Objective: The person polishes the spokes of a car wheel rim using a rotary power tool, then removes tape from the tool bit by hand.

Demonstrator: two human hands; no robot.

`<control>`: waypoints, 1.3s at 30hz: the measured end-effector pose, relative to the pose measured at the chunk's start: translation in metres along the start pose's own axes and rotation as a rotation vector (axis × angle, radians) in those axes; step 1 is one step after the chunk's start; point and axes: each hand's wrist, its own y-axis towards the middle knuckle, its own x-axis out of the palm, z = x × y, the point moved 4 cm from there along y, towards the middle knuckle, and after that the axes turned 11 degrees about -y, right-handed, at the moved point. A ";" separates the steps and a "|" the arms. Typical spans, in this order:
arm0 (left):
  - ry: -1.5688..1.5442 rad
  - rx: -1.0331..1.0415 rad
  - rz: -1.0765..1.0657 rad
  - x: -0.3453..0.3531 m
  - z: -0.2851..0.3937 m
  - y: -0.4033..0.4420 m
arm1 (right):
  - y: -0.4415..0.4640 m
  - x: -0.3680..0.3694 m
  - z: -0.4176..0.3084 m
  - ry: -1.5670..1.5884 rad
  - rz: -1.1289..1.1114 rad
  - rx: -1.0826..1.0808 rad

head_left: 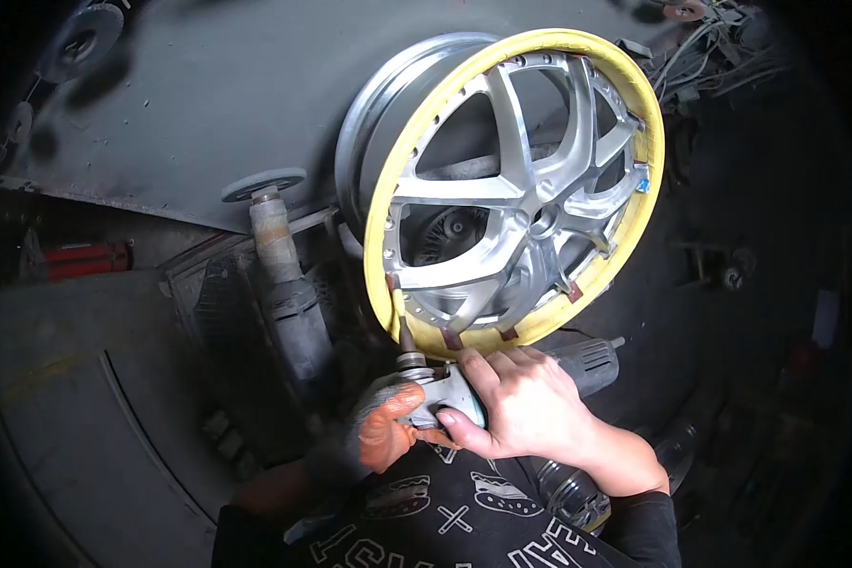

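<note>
An alloy wheel (516, 194) with shiny silver spokes stands tilted in front of me, yellow tape (655, 123) covering its outer lip. Small dark red tabs sit at some spoke ends. Both my hands hold a hand-held electric grinder (450, 393) at the wheel's lower left. My left hand (385, 426), in an orange and grey glove, wraps round its head. My bare right hand (530, 402) is closed over the body. From the head, a tapered bit with a pale yellow tip (399, 305) points up at the wheel's lower-left inner edge; I cannot tell whether they touch.
Left of the wheel, another power tool (289, 303) stands upright with a round disc (263, 184) on top. A dark grey panel (227, 104) lies behind. Tangled cables (719, 52) are at upper right, a red object (90, 258) at far left.
</note>
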 end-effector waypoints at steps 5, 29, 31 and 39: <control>0.016 0.034 -0.037 0.017 -0.016 0.015 | -0.013 -0.015 0.025 0.047 -0.041 0.004; -0.960 -0.299 -0.567 0.019 -0.133 0.158 | -0.069 0.004 0.224 0.024 0.098 -0.292; -0.983 -0.301 -0.542 0.008 -0.136 0.157 | -0.067 0.007 0.225 0.035 0.094 -0.298; -1.059 -0.312 -0.488 -0.016 -0.145 0.151 | -0.064 0.010 0.217 0.041 0.077 -0.295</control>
